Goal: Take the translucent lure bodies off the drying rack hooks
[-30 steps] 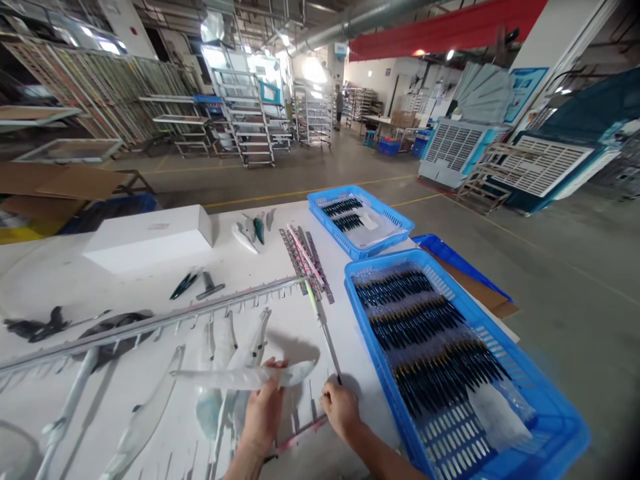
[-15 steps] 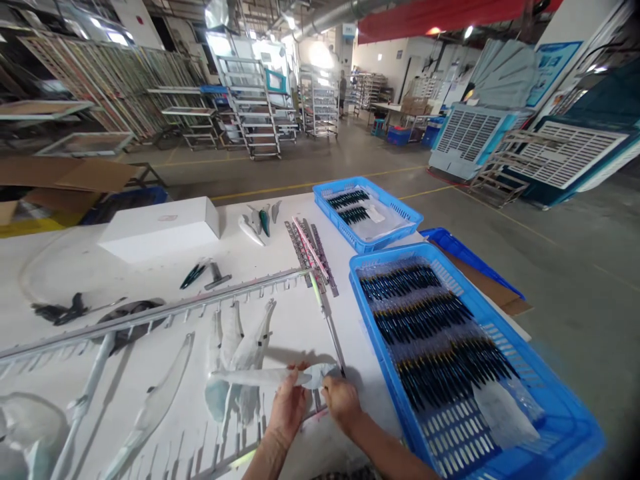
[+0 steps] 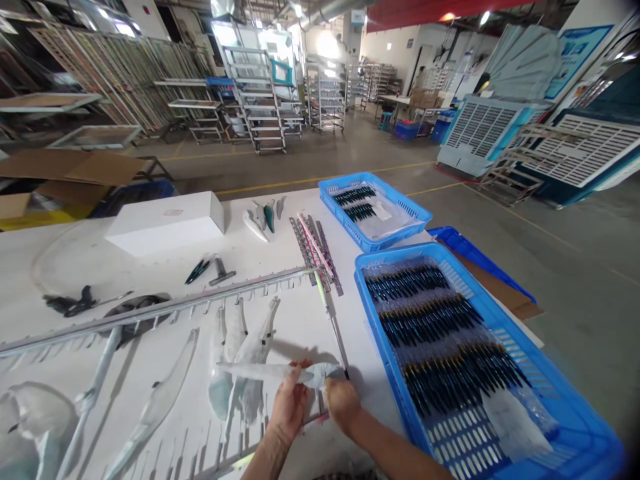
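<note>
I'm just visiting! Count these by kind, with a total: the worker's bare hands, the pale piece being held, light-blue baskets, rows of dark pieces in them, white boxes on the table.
Hands: 2
Held pale piece: 1
Light-blue baskets: 2
Rows of dark pieces: 5
White box: 1
Total: 11

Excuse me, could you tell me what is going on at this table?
A person's left hand holds a long pale piece crosswise over the white table. The right hand is at the piece's right end; what its fingers grasp is hidden. Similar pale pieces lie to the left. On the right, a blue basket holds rows of dark slender items.
</note>
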Demonstrator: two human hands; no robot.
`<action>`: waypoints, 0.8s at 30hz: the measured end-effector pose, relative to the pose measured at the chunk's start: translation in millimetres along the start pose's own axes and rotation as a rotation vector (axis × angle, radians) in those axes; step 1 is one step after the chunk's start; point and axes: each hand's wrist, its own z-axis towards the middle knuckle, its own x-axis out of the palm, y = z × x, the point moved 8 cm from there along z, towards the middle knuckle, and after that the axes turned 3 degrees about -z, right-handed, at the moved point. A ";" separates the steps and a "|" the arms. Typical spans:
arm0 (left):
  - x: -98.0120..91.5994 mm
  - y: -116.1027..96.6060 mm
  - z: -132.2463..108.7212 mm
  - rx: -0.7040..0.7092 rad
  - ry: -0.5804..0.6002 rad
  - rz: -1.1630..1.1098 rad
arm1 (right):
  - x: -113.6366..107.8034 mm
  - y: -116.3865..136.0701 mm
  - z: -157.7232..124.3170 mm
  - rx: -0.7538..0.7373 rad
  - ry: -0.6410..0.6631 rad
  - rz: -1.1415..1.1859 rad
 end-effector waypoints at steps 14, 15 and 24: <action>69.5 -13.6 50.7 0.103 0.226 0.613 | 1.2 -19.5 -6.2 0.099 -0.021 0.156; 74.4 -15.2 58.2 0.129 0.206 0.689 | 6.5 -27.9 -7.5 0.127 -0.111 0.248; 88.8 -19.2 93.5 0.176 0.183 0.921 | 63.3 -71.3 -4.0 0.286 -0.278 0.779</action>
